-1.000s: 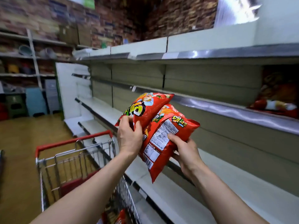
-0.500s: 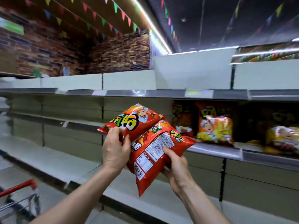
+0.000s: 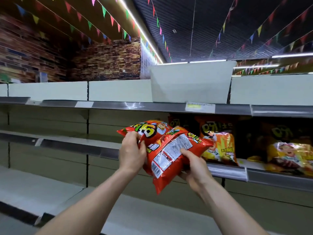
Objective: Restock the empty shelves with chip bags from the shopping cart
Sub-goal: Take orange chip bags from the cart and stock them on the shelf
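Note:
I hold two red chip bags in front of the middle shelf (image 3: 71, 146). My left hand (image 3: 131, 154) grips the lower edge of the rear chip bag (image 3: 149, 129), whose front with yellow-green lettering faces up. My right hand (image 3: 194, 168) grips the front chip bag (image 3: 171, 155) from below, its back with the white label and barcode toward me. Both bags overlap and tilt up to the right, close to the stocked chip bags (image 3: 218, 141) on the same shelf. The shopping cart is out of view.
Left of the stocked bags the middle shelf is bare. The top shelf (image 3: 135, 106) carries white backing panels and price tags. A lower shelf (image 3: 33, 189) runs beneath my arms. More yellow and dark bags (image 3: 286, 150) stand at the right. Brick wall and bunting fill the background.
The view has swung up and right, away from the cart, which has left the frame. Both hands carried the two bags up toward the stocked part of the middle shelf.

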